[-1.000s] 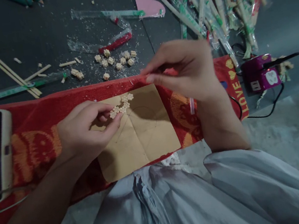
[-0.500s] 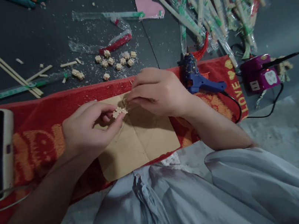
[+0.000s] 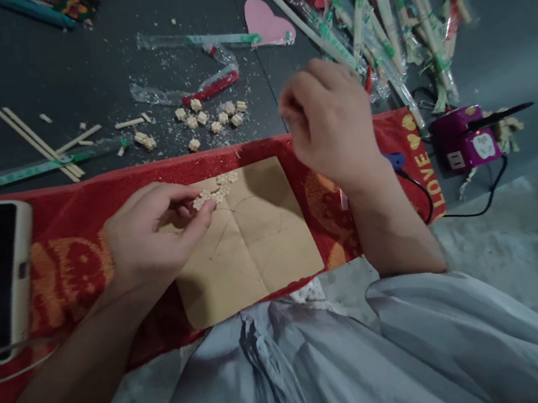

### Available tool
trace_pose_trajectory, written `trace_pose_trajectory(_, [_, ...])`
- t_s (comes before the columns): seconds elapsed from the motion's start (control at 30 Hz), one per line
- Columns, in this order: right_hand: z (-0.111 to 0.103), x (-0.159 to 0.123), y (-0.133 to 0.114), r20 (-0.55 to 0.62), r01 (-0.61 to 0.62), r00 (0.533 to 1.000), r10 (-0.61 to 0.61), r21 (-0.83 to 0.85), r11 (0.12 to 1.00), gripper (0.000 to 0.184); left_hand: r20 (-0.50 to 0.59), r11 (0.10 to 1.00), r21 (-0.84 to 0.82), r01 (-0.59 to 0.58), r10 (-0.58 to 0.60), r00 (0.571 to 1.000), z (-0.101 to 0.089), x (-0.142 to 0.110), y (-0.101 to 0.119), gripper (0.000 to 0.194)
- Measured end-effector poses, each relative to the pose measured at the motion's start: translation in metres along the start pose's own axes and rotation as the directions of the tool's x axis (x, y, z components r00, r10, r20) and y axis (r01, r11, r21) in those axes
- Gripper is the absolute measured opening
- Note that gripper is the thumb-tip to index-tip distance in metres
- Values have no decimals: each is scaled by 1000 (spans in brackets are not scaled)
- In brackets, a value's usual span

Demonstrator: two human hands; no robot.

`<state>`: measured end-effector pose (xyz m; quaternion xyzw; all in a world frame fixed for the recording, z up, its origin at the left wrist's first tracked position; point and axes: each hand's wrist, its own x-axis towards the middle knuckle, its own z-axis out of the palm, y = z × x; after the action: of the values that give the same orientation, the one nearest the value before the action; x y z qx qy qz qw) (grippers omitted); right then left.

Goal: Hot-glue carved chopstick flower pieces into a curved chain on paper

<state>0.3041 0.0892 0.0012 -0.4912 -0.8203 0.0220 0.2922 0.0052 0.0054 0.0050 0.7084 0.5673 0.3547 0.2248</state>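
Observation:
My left hand [image 3: 153,235] pinches one end of a chain of small pale flower-shaped pieces [image 3: 220,194] between thumb and fingertips. The chain hangs over a creased tan sheet [image 3: 252,258] that bears faint pencil lines. My right hand [image 3: 330,118] is raised above the right end of the red towel, its fingers curled in and slightly blurred. What lies in those fingers, if anything, is hidden. Beneath it a blue glue gun [image 3: 396,160] is mostly covered, with only the handle end showing. Several loose flower-shaped pieces [image 3: 216,127] lie beyond the towel.
The red towel [image 3: 118,178] runs along the dark table's near edge. At left lie a tablet [image 3: 25,231] and thin sticks [image 3: 31,136]. Wrapped stick bundles [image 3: 382,9] and a pink paper heart [image 3: 267,21] lie farther back. A purple power box [image 3: 464,138] with cables stands at right.
My right hand has left the flower-shaped pieces and moved up and right, over the glue gun. My left hand keeps its pinch, shifted slightly left. More of the chain and sheet now shows.

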Motion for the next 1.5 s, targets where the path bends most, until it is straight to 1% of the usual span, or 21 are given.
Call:
trace_pose_trajectory(0.1, [-3,-1,33,-158,-125,980,125,13,992,11,-23,997,-48,65,-66,998,-2,2,-1,20])
trace_pose_trajectory(0.2, [0,-3,62,-289,-154,947,143,-18,988,14,-4,977,-150,153,-156,988,-3,4,-2,20])
trace_pose_trajectory(0.27, [3,-3,71,-297,-155,945,139,-29,988,15,1,962,-218,165,-168,986,-1,8,-2,15])
trace_pose_trajectory(0.33, [5,-3,68,-216,-103,972,97,-18,995,10,-78,946,-289,148,-177,981,1,11,-3,15])
trace_pose_trajectory(0.37, [5,-2,62,-125,-76,989,74,-11,997,10,-82,939,-311,149,-183,980,2,13,-2,17])
trace_pose_trajectory(0.4, [5,-2,54,-31,-54,998,54,-2,999,21,-86,932,-328,154,-192,978,3,14,-2,19])
trace_pose_trajectory(0.47, [2,-1,32,53,17,998,-19,42,999,42,-64,919,-354,174,-210,976,4,15,-1,19])
trace_pose_trajectory(0.53, [-2,-1,9,149,53,986,-81,181,982,54,-57,897,-399,187,-228,972,5,16,2,18])
trace_pose_trajectory(0.57, [-4,-1,-1,198,39,976,-93,263,964,58,-61,883,-429,189,-237,970,5,15,3,18])
trace_pose_trajectory(0.63, [-5,0,-16,281,-16,952,-121,442,897,62,-66,854,-484,191,-253,965,6,15,5,18])
trace_pose_trajectory(0.77, [5,0,-37,390,-176,905,-171,708,683,61,-40,820,-531,214,-277,960,8,15,6,19])
trace_pose_trajectory(0.83, [12,0,-44,453,-271,870,-196,771,576,54,-33,815,-535,223,-285,958,9,15,5,20])
trace_pose_trajectory(0.97, [21,0,-56,520,-442,801,-297,848,292,17,-33,817,-527,233,-293,956,9,15,2,23])
trace_pose_trajectory(1.0, [22,0,-57,537,-489,786,-307,843,223,12,-32,818,-524,237,-297,954,9,14,1,24])
trace_pose_trajectory(1.07, [21,2,-58,559,-554,778,-286,826,108,9,-31,818,-520,246,-306,952,9,14,0,27])
trace_pose_trajectory(1.13, [18,4,-57,587,-592,772,-245,804,61,13,-31,817,-519,251,-311,950,8,14,-1,27])
trace_pose_trajectory(1.2, [13,8,-55,612,-614,754,-237,786,74,18,-30,816,-520,253,-313,949,8,15,-1,27])
trace_pose_trajectory(1.3, [7,12,-54,635,-638,719,-284,764,94,30,-22,816,-518,257,-313,949,7,15,-2,28])
trace_pose_trajectory(1.37, [5,12,-53,629,-654,709,-319,756,39,27,-16,816,-515,261,-314,949,6,15,-2,30])
trace_pose_trajectory(1.43, [5,11,-54,608,-655,723,-327,754,-45,22,-12,818,-511,262,-312,950,6,15,-2,33])
trace_pose_trajectory(1.5, [6,9,-55,564,-614,771,-296,781,-112,33,-9,821,-507,263,-309,951,5,16,-2,34])
